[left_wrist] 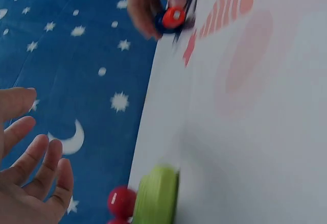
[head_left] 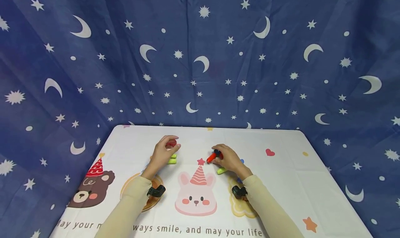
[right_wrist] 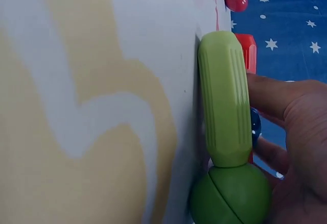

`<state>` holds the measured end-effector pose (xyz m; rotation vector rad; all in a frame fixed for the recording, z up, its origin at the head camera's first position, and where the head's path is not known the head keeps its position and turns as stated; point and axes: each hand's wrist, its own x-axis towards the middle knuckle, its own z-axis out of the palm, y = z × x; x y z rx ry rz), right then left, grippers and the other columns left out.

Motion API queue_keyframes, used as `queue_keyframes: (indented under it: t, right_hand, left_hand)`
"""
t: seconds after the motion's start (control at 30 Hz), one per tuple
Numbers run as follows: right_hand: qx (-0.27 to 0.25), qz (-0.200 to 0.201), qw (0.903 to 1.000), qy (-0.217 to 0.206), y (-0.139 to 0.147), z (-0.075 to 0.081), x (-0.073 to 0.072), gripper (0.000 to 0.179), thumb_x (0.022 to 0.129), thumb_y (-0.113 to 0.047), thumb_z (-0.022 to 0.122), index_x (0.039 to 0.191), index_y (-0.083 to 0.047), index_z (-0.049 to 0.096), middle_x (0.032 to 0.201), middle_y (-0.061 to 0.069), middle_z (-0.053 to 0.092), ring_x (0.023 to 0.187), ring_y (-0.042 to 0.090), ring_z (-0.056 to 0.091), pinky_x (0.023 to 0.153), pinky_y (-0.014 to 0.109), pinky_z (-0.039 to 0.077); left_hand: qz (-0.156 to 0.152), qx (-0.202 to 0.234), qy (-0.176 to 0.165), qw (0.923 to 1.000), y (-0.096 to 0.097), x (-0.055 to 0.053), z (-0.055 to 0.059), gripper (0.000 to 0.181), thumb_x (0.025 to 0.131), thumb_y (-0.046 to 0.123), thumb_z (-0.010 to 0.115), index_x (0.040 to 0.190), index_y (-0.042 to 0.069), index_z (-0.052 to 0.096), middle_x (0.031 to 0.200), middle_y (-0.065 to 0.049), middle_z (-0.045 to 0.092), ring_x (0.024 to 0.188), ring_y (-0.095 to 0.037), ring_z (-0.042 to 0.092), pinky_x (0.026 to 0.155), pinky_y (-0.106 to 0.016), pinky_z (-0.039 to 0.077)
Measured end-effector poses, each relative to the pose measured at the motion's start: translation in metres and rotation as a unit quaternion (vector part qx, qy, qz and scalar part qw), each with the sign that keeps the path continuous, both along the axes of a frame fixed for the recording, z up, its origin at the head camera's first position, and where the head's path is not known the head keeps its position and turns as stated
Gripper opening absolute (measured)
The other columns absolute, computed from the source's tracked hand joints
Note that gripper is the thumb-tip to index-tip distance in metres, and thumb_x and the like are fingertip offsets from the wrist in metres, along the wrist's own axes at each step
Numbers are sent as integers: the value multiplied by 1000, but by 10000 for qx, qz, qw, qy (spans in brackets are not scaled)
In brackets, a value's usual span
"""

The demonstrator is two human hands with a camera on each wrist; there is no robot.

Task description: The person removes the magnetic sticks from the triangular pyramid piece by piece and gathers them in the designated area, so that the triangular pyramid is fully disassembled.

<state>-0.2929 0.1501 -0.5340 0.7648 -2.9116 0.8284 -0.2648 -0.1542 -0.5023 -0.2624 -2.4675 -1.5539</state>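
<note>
My left hand (head_left: 160, 154) hovers over the left middle of the table with fingers apart and nothing in its grasp. Beyond its fingers show red balls (head_left: 171, 143), and beside it lie light-green ribbed rods (head_left: 172, 160). In the left wrist view a green rod (left_wrist: 157, 196) and red balls (left_wrist: 121, 202) sit near that hand. My right hand (head_left: 230, 158) grips a red rod (head_left: 211, 157), with a dark-blue ball (head_left: 217, 151) by its fingers. Close by, a light-green rod (right_wrist: 225, 96) touches a darker green ball (right_wrist: 230, 193); the rod hides part of the red one.
Blue pieces (head_left: 242, 161) lie partly hidden behind the right hand and wrist. The white tablecloth (head_left: 265, 193) has printed animals and lettering. A blue curtain (head_left: 215, 102) with moons and stars rises behind the table's far edge.
</note>
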Motion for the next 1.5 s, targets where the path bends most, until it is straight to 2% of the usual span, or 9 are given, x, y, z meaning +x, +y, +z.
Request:
queue_keyframes:
  t: [0.2, 0.33, 0.7, 0.83, 1.0, 1.13, 1.27, 1.37, 1.5]
  right_hand:
    - [20, -352, 9993, -137, 3, 0, 0, 53, 84, -24, 79, 132, -14, 60, 132, 11, 62, 123, 32, 58, 106, 48, 44]
    - [-2, -482, 9986, -223, 4, -1, -1, 51, 85, -22, 78, 132, -15, 60, 127, 11, 65, 114, 31, 62, 100, 47, 47]
    - [-151, -491, 9982, -300, 7, -4, -3, 47, 85, -25, 77, 129, -15, 62, 120, 10, 67, 98, 24, 63, 90, 44, 51]
    - [-197, -518, 9982, -236, 7, -7, -5, 45, 85, -25, 77, 127, -15, 63, 113, 8, 68, 91, 21, 61, 85, 41, 51]
    - [-286, -582, 9977, -205, 7, -10, -7, 43, 85, -22, 77, 125, -15, 64, 109, 7, 68, 91, 21, 63, 83, 41, 51]
    - [-333, -541, 9978, -176, 6, -9, -7, 42, 86, -21, 76, 126, -13, 64, 107, 8, 69, 91, 22, 64, 83, 42, 52]
    - [-361, -532, 9979, -108, 6, -8, -8, 45, 87, -22, 75, 128, -11, 62, 110, 9, 69, 93, 21, 65, 85, 42, 53]
    - [-419, -569, 9974, -118, 5, -7, -9, 44, 87, -22, 76, 127, -9, 62, 111, 9, 69, 93, 20, 64, 85, 41, 52]
    - [-446, -595, 9969, -273, 6, -7, -9, 41, 86, -22, 75, 124, -10, 64, 109, 9, 70, 92, 20, 65, 85, 40, 52]
  left_hand:
    - [-302, 56, -122, 9995, 29, 2, -7, 31, 90, 16, 71, 121, 11, 64, 123, -14, 64, 112, -29, 63, 91, -44, 52]
    - [-427, 99, -306, 9986, 47, 1, -13, 32, 89, 14, 72, 120, 10, 64, 123, -15, 65, 112, -26, 63, 92, -42, 53]
    - [-1184, -97, -969, 9882, 84, -7, -33, 43, 90, 17, 72, 128, 4, 58, 127, -16, 64, 112, -27, 66, 94, -39, 55]
    - [-1346, -230, -1096, 9846, 93, -10, -39, 42, 89, 14, 72, 128, 4, 59, 123, -15, 66, 107, -26, 68, 83, -32, 58]
    - [-1354, -381, -1267, 9819, 102, -13, -45, 40, 87, 15, 74, 124, 5, 61, 108, -11, 71, 92, -18, 69, 63, -24, 56]
    - [-1270, -585, -1181, 9831, 106, -14, -45, 39, 86, 18, 76, 121, 7, 64, 103, -9, 72, 87, -14, 66, 66, -23, 54]
    - [-1048, -783, -1059, 9857, 108, -18, -46, 34, 84, 20, 78, 115, 9, 68, 98, -6, 72, 83, -11, 63, 70, -21, 52]
    - [-961, -725, -1119, 9864, 108, -21, -47, 28, 85, 17, 77, 111, 9, 70, 95, -6, 72, 76, -9, 62, 64, -21, 52]
    - [-1026, -705, -1217, 9847, 106, -23, -48, 24, 87, 16, 75, 110, 9, 72, 94, -6, 72, 70, -8, 60, 61, -21, 50]
